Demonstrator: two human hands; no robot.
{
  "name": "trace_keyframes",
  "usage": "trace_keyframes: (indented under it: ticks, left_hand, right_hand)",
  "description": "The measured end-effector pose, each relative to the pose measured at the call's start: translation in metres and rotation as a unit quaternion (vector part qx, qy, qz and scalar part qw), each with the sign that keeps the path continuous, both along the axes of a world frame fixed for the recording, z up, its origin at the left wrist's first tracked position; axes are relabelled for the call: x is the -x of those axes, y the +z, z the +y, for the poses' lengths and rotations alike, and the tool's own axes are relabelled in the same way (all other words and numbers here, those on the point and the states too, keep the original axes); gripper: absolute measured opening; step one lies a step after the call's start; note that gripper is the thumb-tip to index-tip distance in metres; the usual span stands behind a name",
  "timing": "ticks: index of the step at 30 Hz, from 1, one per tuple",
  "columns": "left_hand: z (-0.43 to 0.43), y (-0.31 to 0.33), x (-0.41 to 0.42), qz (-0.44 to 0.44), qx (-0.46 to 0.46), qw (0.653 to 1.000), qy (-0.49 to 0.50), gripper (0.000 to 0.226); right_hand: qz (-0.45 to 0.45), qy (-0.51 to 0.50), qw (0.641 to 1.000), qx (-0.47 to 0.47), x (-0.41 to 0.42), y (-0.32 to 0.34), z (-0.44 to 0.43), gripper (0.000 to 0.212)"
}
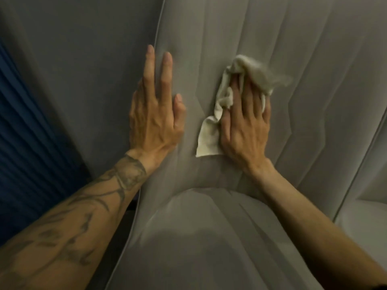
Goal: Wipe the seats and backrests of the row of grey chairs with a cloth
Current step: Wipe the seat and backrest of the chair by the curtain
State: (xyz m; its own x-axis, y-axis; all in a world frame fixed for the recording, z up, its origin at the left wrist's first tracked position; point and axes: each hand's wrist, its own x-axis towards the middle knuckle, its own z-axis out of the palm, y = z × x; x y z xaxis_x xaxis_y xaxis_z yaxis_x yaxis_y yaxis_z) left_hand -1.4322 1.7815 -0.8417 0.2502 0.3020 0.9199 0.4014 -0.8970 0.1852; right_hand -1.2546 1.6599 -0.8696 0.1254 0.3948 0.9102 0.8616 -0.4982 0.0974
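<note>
Surface in work: backrest [230,28] of one grey chair, with its seat [209,237] below, toward the camera.
Cloth position: pale cloth [209,139] lay against the backrest near its middle, pinned under the right hand [245,126].
Cloth axis: diagonal. The free corner hung low and left beside the thumb, and the bunched end stood up and right past the fingertips. That upper end was blurred.
Right hand: palm on the cloth, fingers straight, pressing rather than curled round it.
Left hand [155,122]: flat on the backrest's left edge, fingers straight, holding nothing, apart from the cloth and beside its lower corner.
Nearer hand: right, on the cloth itself. The left was judged to be bracing only.
Key relation: most of the backrest lay above and right of the cloth, so the stroke probably ran that way.
Seat: could not tell whether it was wiped.
</note>
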Motion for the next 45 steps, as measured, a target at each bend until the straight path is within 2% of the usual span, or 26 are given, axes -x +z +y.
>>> trace_keyframes:
  ticks: [2, 5, 7, 10, 12, 14, 19, 23, 27, 29, 31, 34, 36, 38, 42, 44, 45]
  left_hand:
    - [0.001, 0.000, -0.001, -0.001, 0.000, 1.000, -0.004, 0.058]
    - [0.001, 0.001, 0.001, -0.001, 0.003, 1.000, 0.000, 0.059]
    - [0.001, 0.002, 0.002, 0.002, 0.009, 1.000, 0.002, 0.059]
    - [0.001, 0.003, 0.003, 0.005, 0.012, 1.000, 0.002, 0.060]
    - [0.003, 0.003, 0.003, 0.001, 0.011, 1.000, 0.002, 0.060]
    - [0.003, 0.003, 0.003, 0.000, 0.014, 1.000, 0.000, 0.059]
    - [0.003, 0.005, 0.005, 0.001, 0.021, 1.000, -0.022, 0.058]
    - [0.002, 0.006, 0.007, -0.008, 0.033, 0.999, -0.038, 0.057]
    - [0.001, 0.008, 0.012, 0.001, 0.038, 0.999, -0.038, 0.056]
    - [0.002, 0.006, 0.016, 0.012, 0.033, 0.999, -0.033, 0.055]
    - [0.003, 0.003, 0.020, 0.027, 0.031, 0.999, -0.030, 0.056]
    - [0.005, -0.002, 0.031, 0.063, 0.035, 0.997, -0.041, 0.061]
    - [0.003, -0.005, 0.041, 0.100, 0.041, 0.994, -0.033, 0.062]
    - [0.000, -0.007, 0.049, 0.128, 0.053, 0.990, -0.029, 0.062]
    - [-0.012, -0.017, 0.061, 0.149, 0.094, 0.984, -0.030, 0.061]
    - [-0.020, -0.023, 0.072, 0.164, 0.118, 0.979, -0.025, 0.060]
    - [-0.024, -0.026, 0.077, 0.173, 0.135, 0.975, -0.023, 0.059]
  right_hand:
    - [0.029, -0.016, 0.999, -0.028, 0.017, -0.016, 0.001, 0.064]
    - [0.046, 0.017, 0.993, 0.107, 0.048, -0.087, -0.031, 0.061]
    - [0.025, 0.048, 0.985, 0.164, 0.046, -0.103, -0.050, 0.053]
    - [0.013, 0.049, 0.988, 0.145, 0.020, -0.077, -0.038, 0.055]
    - [0.035, 0.023, 0.995, 0.088, 0.020, -0.060, -0.017, 0.060]
    - [0.067, 0.021, 0.997, 0.039, 0.040, -0.069, -0.003, 0.062]
    - [0.045, 0.099, 0.979, 0.175, 0.073, -0.119, -0.012, 0.055]
    - [0.065, 0.094, 0.983, 0.146, 0.080, -0.064, -0.001, 0.058]
    - [0.040, 0.078, 0.996, -0.023, 0.061, 0.060, 0.060, 0.058]
    - [0.034, 0.067, 0.994, -0.084, 0.056, 0.096, 0.078, 0.056]
    - [0.032, 0.083, 0.994, -0.067, 0.068, 0.079, 0.075, 0.056]
    - [0.018, 0.128, 0.990, 0.057, 0.087, 0.025, 0.039, 0.058]
    - [-0.004, 0.123, 0.987, 0.108, 0.080, 0.027, 0.027, 0.055]
    - [-0.027, 0.103, 0.989, 0.105, 0.067, 0.061, 0.037, 0.054]
    - [-0.036, 0.088, 0.995, 0.004, 0.060, 0.137, 0.076, 0.054]
    - [-0.017, 0.101, 0.995, -0.008, 0.073, 0.136, 0.082, 0.055]
    - [-0.016, 0.124, 0.992, 0.026, 0.081, 0.123, 0.078, 0.055]
